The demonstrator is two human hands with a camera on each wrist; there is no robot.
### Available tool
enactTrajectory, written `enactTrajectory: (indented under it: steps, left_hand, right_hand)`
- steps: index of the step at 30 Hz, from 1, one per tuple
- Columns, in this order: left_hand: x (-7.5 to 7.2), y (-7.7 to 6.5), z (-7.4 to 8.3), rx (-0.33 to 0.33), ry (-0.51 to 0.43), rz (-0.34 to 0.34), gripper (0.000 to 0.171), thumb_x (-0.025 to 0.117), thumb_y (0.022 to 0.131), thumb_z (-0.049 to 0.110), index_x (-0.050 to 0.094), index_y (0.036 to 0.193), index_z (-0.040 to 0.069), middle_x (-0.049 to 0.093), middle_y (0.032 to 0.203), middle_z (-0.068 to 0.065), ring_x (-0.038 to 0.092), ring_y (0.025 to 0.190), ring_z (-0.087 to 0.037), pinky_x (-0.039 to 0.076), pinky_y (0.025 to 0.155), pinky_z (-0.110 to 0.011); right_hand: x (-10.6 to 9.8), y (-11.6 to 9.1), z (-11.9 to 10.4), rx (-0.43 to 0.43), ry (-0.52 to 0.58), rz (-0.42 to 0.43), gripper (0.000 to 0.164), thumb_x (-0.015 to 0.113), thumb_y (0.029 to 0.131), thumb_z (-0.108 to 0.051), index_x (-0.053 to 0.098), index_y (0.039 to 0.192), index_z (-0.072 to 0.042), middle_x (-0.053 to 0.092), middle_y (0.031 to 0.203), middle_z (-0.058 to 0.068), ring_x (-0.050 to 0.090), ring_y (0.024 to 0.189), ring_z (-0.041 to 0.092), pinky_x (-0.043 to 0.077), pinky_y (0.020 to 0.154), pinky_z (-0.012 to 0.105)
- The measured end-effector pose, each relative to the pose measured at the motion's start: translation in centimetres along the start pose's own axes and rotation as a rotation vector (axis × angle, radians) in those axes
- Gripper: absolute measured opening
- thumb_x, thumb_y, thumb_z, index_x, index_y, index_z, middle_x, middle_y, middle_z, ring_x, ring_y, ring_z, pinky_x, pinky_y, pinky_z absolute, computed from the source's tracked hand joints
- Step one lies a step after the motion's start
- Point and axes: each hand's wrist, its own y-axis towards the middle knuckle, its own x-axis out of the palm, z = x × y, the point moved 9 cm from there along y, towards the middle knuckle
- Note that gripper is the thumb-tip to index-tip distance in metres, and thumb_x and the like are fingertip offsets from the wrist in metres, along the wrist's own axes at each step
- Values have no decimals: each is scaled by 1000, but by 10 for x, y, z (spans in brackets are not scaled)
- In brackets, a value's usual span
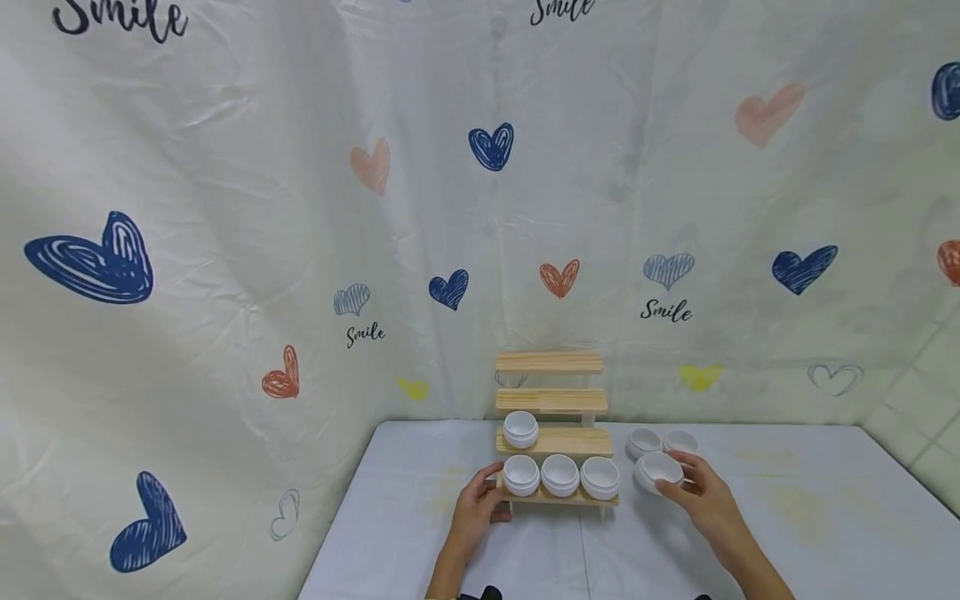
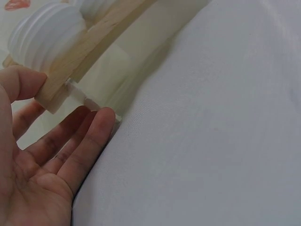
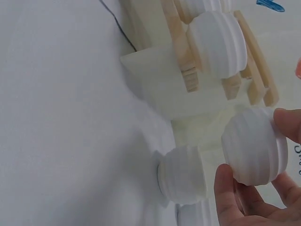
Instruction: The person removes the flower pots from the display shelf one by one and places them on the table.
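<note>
Held cup: the white cup (image 1: 660, 472) is raised off the table (image 1: 817, 517), just right of the stand (image 1: 551, 402), mouth up.
Right hand: the right hand (image 1: 705, 498) pinches it between thumb and fingers, probably to keep it level.
Loose pair: two cups (image 1: 643, 442) (image 1: 682, 442) stand on the table just behind it, leaving little room on that side.
Bottom shelf: three cups (image 1: 559, 473) fill most of its length; the right one sits near the end, so a bump there could tip it.
Left hand: the left hand (image 1: 472, 508) grips the bottom shelf's left end, fingers curled round it, likely to steady the light frame.
Second shelf: one cup (image 1: 521, 427) at the left end; bare wood runs rightward from it.
Upper shelves: bare wood shows on both.
Edges: the curtain (image 1: 225, 267) hangs behind the stand; open table lies to the right.
</note>
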Motion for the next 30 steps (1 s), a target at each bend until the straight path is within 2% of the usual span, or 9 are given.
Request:
enactTrajectory:
  steps: [5, 8, 11, 13, 15, 20, 27, 30]
  left_hand:
    - [0, -1, 1, 0, -2, 0, 47, 63, 99, 13, 54, 146, 11, 68, 108, -5, 69, 94, -15, 66, 75, -41]
    - [0, -1, 2, -2, 2, 0, 47, 63, 99, 14, 54, 145, 11, 68, 108, -5, 69, 95, -15, 66, 76, -41]
    - [0, -2, 3, 2, 2, -3, 47, 63, 99, 14, 54, 145, 11, 68, 109, -6, 69, 95, -15, 66, 76, -41]
    - [1, -2, 3, 3, 2, -6, 47, 63, 99, 14, 54, 145, 11, 68, 110, -6, 69, 96, -15, 66, 76, -41]
    - [1, -2, 3, 4, 2, -9, 47, 64, 99, 15, 54, 145, 11, 68, 110, -6, 69, 96, -15, 66, 75, -40]
    - [1, -2, 2, 16, 3, -14, 48, 63, 99, 15, 53, 145, 9, 68, 110, -6, 70, 95, -14, 66, 74, -40]
    - [0, -1, 1, 3, -2, -6, 47, 65, 99, 14, 55, 145, 12, 68, 110, -7, 69, 95, -15, 66, 75, -40]
    - [1, -1, 1, -2, 0, -4, 47, 64, 99, 14, 55, 145, 13, 68, 111, -7, 69, 95, -16, 66, 76, -40]
  right_hand:
    - [-4, -1, 7, 19, 0, -2, 72, 75, 94, -31, 38, 150, -4, 54, 142, 29, 57, 91, -12, 53, 76, 16]
    - [-7, -1, 10, 16, -1, 7, 72, 75, 94, -30, 38, 150, -3, 59, 136, 24, 58, 90, -11, 54, 75, 17]
    - [-11, -2, 12, 8, 10, 19, 71, 76, 94, -28, 39, 149, -3, 66, 124, 8, 59, 89, -10, 54, 75, 17]
    - [-13, -3, 13, 8, 24, 22, 71, 76, 93, -27, 39, 149, -3, 67, 117, -4, 59, 89, -10, 54, 75, 17]
    - [-14, -3, 15, 10, 35, 20, 72, 76, 93, -27, 39, 149, -2, 65, 113, -11, 59, 90, -10, 54, 75, 16]
    - [-16, -3, 19, 7, 28, 16, 72, 75, 94, -27, 37, 150, 0, 66, 115, -7, 59, 90, -12, 54, 75, 15]
    - [-17, -2, 25, 4, 45, 12, 73, 75, 94, -28, 38, 150, -1, 62, 107, -20, 60, 91, -12, 55, 76, 15]
    - [-19, -3, 26, 0, 34, 14, 72, 75, 94, -27, 38, 149, 0, 64, 110, -14, 60, 90, -11, 55, 75, 15]
